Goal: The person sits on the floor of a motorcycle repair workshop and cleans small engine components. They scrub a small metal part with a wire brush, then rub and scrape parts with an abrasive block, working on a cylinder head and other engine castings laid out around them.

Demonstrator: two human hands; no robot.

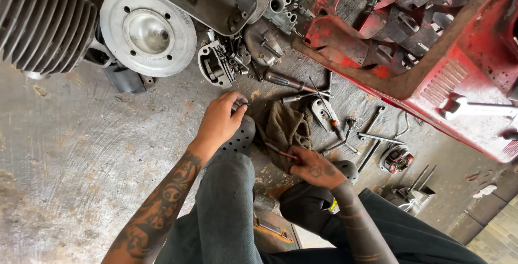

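The left hand is closed, fingertips pinched on a small dark metal part held just above the toe of a grey perforated clog; what the part is cannot be told. The right hand is curled around a thin red-handled tool, whose shaft lies across a crumpled brown rag on the floor. No packages or signs are seen; the only label-like mark is raised lettering on the round silver cover at upper left, beside a finned grey cylinder. A red machine frame bounds the work area on the right, its lower edge running diagonally close to the scattered wrenches and a carburettor body. Loose parts crowd the strip between frame and cover, just beyond the hands. Open room lies to the left, over bare floor. The concrete floor is grey, scratched and oil-stained, with tiling at the lower right corner.
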